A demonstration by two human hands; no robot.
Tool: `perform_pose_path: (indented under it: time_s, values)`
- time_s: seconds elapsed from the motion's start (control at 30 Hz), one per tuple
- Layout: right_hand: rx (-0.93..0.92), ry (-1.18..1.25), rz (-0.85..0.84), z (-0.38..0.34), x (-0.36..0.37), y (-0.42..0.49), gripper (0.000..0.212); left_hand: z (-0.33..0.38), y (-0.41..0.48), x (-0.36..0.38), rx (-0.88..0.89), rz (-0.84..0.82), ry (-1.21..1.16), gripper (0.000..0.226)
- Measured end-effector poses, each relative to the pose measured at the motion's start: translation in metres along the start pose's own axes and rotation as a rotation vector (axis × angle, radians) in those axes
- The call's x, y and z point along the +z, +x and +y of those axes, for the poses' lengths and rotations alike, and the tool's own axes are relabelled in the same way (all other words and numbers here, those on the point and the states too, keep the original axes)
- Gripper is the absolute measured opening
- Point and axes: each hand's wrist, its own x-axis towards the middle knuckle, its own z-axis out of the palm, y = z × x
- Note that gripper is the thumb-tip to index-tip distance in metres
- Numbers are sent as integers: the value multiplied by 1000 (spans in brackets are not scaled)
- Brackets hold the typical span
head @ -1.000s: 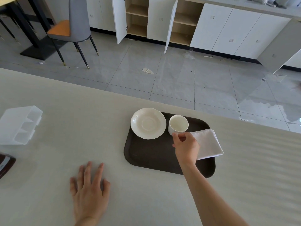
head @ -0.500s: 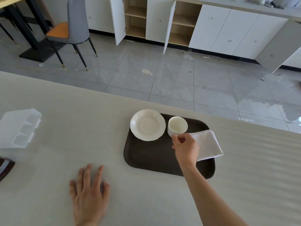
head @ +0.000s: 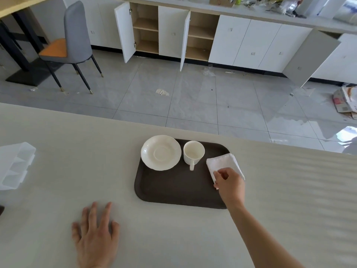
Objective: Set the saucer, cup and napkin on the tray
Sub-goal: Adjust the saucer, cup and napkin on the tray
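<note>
- On the pale table [head: 173, 238]: dark brown tray [head: 173, 190], long side toward the person, well inside the far edge.
- Saucer [head: 161, 152]: white, scalloped rim, at the tray's far-left corner; its rim overhangs the tray edge on the left and far sides.
- Cup [head: 193, 152]: white, upright, empty, just right of the saucer on the tray floor; handle points toward the person. Whether it touches the saucer cannot be told.
- Napkin [head: 224, 163]: white, folded, at the tray's right side, lying partly over the right rim.
- Right hand [head: 229, 185]: over the near part of the napkin, fingers curled, thumb and forefinger pinching its near-left corner.
- Left hand [head: 95, 236]: flat on the table, palm down, fingers slightly spread, well apart from the tray.
- Clear plastic divided box [head: 15, 165]: at the table's left edge.
</note>
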Motion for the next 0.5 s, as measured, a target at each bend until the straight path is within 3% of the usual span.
perform_pose_path:
  time_s: [0.3,0.5]
  values:
    - [-30,-198,16,19,-48,33,7,28,6,-6,-26,34,-65,83]
    - [-92,-300,98,26,-55,40,11,65,-3,4,240,14,-42,58]
